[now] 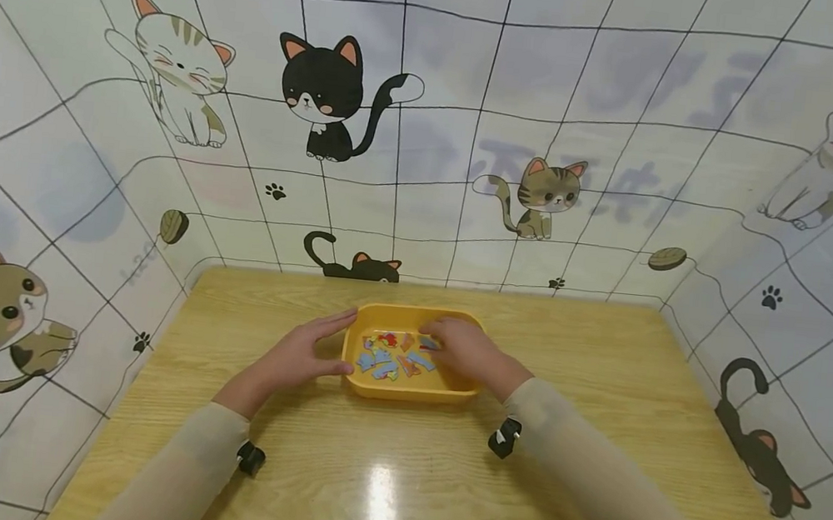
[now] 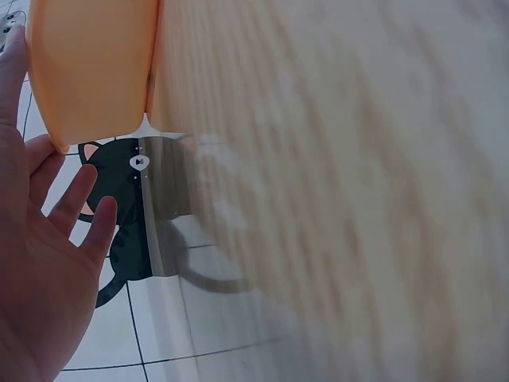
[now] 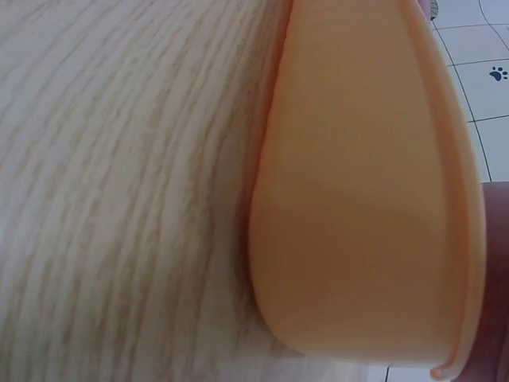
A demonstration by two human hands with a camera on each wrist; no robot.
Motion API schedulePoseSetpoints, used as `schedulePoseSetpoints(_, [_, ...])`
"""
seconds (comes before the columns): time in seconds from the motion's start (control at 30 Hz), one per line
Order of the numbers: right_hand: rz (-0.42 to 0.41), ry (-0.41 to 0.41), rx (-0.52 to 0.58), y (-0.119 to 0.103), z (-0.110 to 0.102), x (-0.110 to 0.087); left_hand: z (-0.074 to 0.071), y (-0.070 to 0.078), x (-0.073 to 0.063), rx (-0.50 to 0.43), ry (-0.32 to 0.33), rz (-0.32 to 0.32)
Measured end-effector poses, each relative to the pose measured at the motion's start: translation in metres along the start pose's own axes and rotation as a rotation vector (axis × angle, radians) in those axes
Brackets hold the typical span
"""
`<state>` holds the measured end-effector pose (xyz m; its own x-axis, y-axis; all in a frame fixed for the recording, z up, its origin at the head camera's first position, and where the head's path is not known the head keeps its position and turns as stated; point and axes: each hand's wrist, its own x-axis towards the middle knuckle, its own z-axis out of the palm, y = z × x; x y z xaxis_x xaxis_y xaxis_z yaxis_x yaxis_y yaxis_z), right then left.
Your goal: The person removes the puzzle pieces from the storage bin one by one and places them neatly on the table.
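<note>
A yellow-orange plastic tray (image 1: 411, 394) stands on the table with several small flat pieces (image 1: 386, 357) lying in it, blue, red and orange, mostly in its left half. My left hand (image 1: 300, 353) is at the tray's left end, thumb and fingers spread along the rim. In the left wrist view, that hand's (image 2: 48, 247) fingers are extended and reach the tray's wall (image 2: 91, 68). My right hand (image 1: 464, 350) reaches over the right side into the tray, its fingers bent down beside a blue piece; I cannot tell whether they pinch it. The tray wall (image 3: 358, 199) hides its fingers in the right wrist view.
The light wood table (image 1: 276, 464) extends around the tray on every side. Behind and beside it rise walls with a tile pattern and cartoon cats (image 1: 327, 96). Small black devices (image 1: 505, 438) are worn at both wrists.
</note>
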<state>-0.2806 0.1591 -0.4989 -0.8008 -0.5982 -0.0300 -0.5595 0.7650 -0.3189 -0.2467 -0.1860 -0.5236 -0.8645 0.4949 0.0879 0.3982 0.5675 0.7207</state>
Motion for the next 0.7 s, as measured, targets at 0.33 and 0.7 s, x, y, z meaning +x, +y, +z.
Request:
schedulePoseSetpoints(0.33, [0.01,0.017,-0.036,0.0004,0.0082,0.0014,-0.0035,0.0032,-0.0004,0.056,-0.015,-0.023])
schedulePoseSetpoints(0.7, [0.029,0.001,-0.048,0.0008,0.0088,0.0029,-0.0054,0.0073,0.0001,0.061,-0.025,-0.016])
